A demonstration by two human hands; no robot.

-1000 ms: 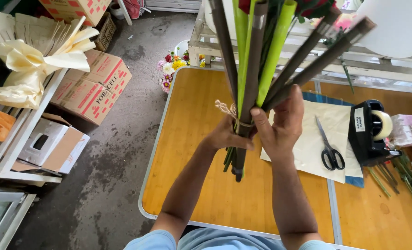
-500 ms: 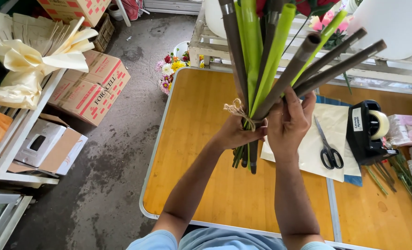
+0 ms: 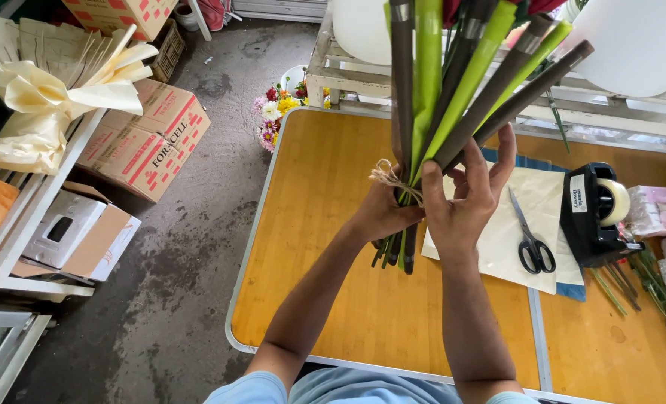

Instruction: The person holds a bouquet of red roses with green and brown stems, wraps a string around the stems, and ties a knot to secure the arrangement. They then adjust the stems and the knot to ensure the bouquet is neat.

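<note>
A bundle of long green and dark brown flower stems point(image 3: 453, 112) stands upright over the wooden table point(image 3: 325, 247), tied near its lower end with tan twine point(image 3: 388, 176). My left hand point(image 3: 382, 213) is closed around the stems at the twine knot. My right hand point(image 3: 464, 198) grips the same bundle from the right, fingers spread up along the stems. The stem ends point(image 3: 396, 254) stick out below both hands. The flower heads are mostly cut off by the top edge.
Black-handled scissors point(image 3: 529, 238) lie on cream paper point(image 3: 542, 224) to the right, beside a black tape dispenser point(image 3: 595, 217). Cut stems point(image 3: 632, 280) and pink wrapped rolls point(image 3: 658, 213) sit at the far right. Cardboard boxes point(image 3: 146, 138), cream ribbon bows point(image 3: 41, 97) and a flower bucket point(image 3: 284, 101) stand left.
The bundle has tilted more upright and shifted slightly left. My right hand's fingers have opened and slid higher along the stems. My left hand keeps its hold at the twine.
</note>
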